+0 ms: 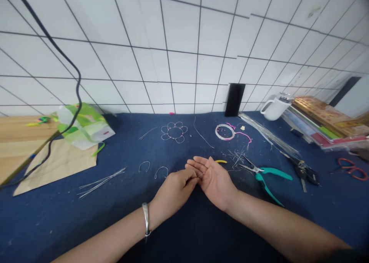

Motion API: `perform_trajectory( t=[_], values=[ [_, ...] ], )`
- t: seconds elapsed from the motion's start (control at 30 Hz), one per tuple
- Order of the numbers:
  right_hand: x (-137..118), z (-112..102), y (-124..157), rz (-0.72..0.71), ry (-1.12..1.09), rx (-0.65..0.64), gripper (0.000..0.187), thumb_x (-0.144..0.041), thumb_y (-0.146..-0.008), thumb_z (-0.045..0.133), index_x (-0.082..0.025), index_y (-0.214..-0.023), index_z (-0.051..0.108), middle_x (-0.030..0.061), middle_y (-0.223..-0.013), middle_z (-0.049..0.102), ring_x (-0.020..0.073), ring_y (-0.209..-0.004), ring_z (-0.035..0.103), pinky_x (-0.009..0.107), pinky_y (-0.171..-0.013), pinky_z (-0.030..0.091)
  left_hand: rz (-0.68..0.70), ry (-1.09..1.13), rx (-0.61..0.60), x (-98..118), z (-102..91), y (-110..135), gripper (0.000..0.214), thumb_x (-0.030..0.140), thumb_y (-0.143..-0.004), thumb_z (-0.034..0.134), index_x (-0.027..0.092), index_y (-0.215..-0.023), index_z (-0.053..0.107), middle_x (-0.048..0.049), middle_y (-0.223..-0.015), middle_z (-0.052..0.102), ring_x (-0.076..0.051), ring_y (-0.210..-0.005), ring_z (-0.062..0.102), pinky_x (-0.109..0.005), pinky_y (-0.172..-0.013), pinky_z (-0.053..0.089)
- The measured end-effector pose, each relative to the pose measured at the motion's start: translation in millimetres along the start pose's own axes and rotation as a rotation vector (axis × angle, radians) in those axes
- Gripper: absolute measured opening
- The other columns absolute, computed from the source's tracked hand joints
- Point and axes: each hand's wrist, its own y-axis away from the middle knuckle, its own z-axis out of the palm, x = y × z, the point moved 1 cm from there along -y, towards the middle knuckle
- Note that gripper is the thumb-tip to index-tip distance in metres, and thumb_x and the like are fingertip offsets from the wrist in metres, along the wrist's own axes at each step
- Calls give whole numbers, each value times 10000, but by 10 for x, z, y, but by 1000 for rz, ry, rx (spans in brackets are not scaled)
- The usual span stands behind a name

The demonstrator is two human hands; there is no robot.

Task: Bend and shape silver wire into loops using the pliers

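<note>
My right hand (217, 182) is turned palm up with its fingers stretched out. A tiny pink bead (203, 173) lies on that palm. My left hand (175, 188), with a silver bracelet (145, 217) at its wrist, pinches a thin wire (200, 175) whose tip reaches the bead; whether the wire passes through it I cannot tell. Two curved wire pieces, a small arch (149, 163) and a looped one (166, 169), lie left of my hands. Beyond them rests a flower-shaped wire frame (182, 134). A yellow handle (221, 161) shows behind my right fingers.
A white ring-shaped dish (216, 134) holds pink beads at the back. Teal-handled pliers (273, 172), cut wires (238, 157), black-handled cutters (307, 172) and red scissors (353, 171) lie right. A white mug (275, 108) stands near stacked books (319, 121). Straight wires (100, 183) lie left.
</note>
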Motion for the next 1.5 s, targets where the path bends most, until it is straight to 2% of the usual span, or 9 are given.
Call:
perform_trajectory(
  t=[0.3,0.6,1.1,1.2,1.27,1.4,1.5],
  values=[
    [4,15,7,-12,-2,5,361,-416,-877,385,-141,-1036,555,105,-1110,601,191,-1093,525,371,-1019,279,-10,-4,1,20,2,-16,207,204,-843,412,170,-666,513,21,-639,572,-97,-557,490,-216,-525,350],
    [-24,54,26,-12,9,4,411,-467,-876,356,-149,-1053,547,98,-1117,595,193,-1114,506,378,-1020,278,12,114,15,33,32,-21,174,189,-844,428,177,-756,578,13,-716,615,-106,-619,534,-227,-571,390],
    [-60,81,38,-15,-23,-2,432,-474,-874,355,-130,-1065,535,124,-1125,582,216,-1111,509,378,-1017,276,28,144,17,70,-19,-8,162,180,-842,445,173,-729,560,21,-684,574,-101,-616,503,-232,-582,387],
    [-65,76,38,-5,-33,-2,431,-474,-874,355,-131,-1055,542,121,-1115,588,211,-1084,523,367,-992,300,50,234,8,128,-103,21,133,177,-837,458,174,-768,572,14,-724,579,-96,-630,507,-222,-587,404],
    [-69,70,43,-1,-35,5,427,-477,-873,354,-140,-1044,552,111,-1103,596,201,-1041,543,360,-961,327,34,322,-1,169,-185,56,108,198,-839,471,180,-860,575,20,-695,555,-81,-571,484,-204,-533,400],
    [-74,67,57,-4,-38,8,414,-474,-873,353,-157,-1026,571,97,-1093,605,190,-973,561,356,-890,376,17,598,-82,206,-305,112,282,254,-848,487,216,-1126,502,42,-647,506,-52,-454,416,-177,-429,368],
    [-69,64,59,10,-40,0,406,-470,-875,349,-165,-1016,577,95,-1088,608,196,-960,562,368,-860,391,-2,756,-111,185,-299,108,282,274,-840,506,210,-1113,541,20,-667,524,-53,-469,409,-167,-404,345]
  ],
)
